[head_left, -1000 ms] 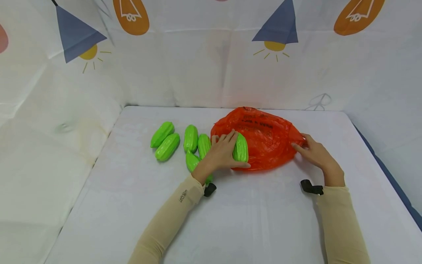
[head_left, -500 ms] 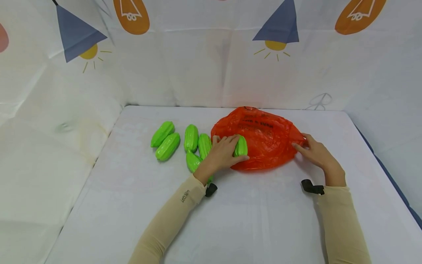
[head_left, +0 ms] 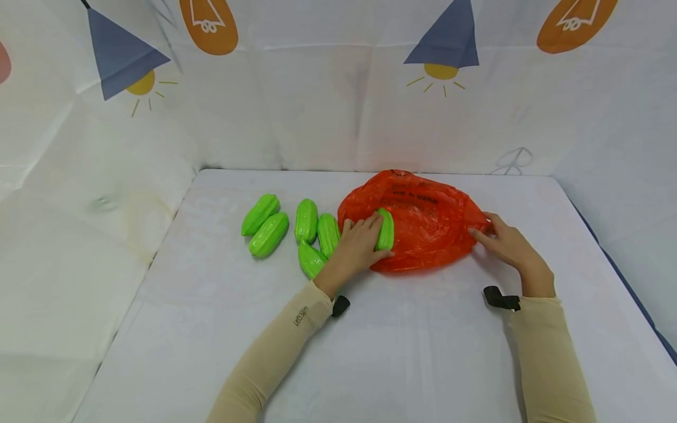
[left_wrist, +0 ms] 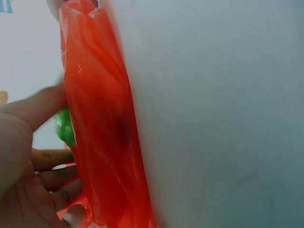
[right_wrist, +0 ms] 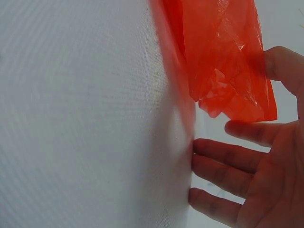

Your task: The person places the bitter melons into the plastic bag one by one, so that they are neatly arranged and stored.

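Wht tbl (head_left: 412,352), lamp-print wall (head_left: 317,106): L hand (head_left: 358,243) round grn veg (head_left: 388,230), R hand (head_left: 506,247) round bag (head_left: 431,228)

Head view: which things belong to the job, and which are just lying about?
Seemingly in the job:
red bag, right hand touching it
green piece by left hand
other green pieces, probably

Apparently just surroundings:
white table
patterned backdrop
black wrist pieces

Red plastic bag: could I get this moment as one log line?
left grip: holds ridged green oblong object at red plastic bag; right grip: holds bag's right end; other green objects: on white table
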Motion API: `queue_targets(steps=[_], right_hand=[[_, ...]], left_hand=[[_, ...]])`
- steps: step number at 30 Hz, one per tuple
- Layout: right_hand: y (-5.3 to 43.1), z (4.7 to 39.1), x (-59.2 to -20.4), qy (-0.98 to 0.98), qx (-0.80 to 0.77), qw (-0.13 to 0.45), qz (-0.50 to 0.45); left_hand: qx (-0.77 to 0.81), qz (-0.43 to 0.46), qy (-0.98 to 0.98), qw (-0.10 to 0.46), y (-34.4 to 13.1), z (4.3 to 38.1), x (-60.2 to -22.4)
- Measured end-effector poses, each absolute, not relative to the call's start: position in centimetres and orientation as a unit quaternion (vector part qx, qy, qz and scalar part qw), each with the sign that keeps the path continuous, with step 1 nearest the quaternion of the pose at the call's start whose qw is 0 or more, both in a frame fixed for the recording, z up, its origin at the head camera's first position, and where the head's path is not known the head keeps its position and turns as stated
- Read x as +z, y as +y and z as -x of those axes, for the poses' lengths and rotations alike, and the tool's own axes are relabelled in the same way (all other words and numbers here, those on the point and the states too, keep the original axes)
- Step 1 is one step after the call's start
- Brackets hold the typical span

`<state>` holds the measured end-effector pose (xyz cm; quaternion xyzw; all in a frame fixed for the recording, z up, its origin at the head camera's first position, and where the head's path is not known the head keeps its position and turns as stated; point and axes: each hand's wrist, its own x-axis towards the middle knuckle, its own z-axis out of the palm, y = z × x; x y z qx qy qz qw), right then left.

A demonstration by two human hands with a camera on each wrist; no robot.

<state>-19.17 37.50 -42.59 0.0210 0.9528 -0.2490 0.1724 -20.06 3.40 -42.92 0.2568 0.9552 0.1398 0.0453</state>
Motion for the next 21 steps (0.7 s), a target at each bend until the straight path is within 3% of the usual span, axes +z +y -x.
queue_targets(steps=[21], right_hand=[[37.45, 19.09, -42.49, 0.952, -0.25, 0.174, -0.024]], left_hand=[[0.133, -0.239, 0.961, 0.035, 3.47, 19.79, -43.0]])
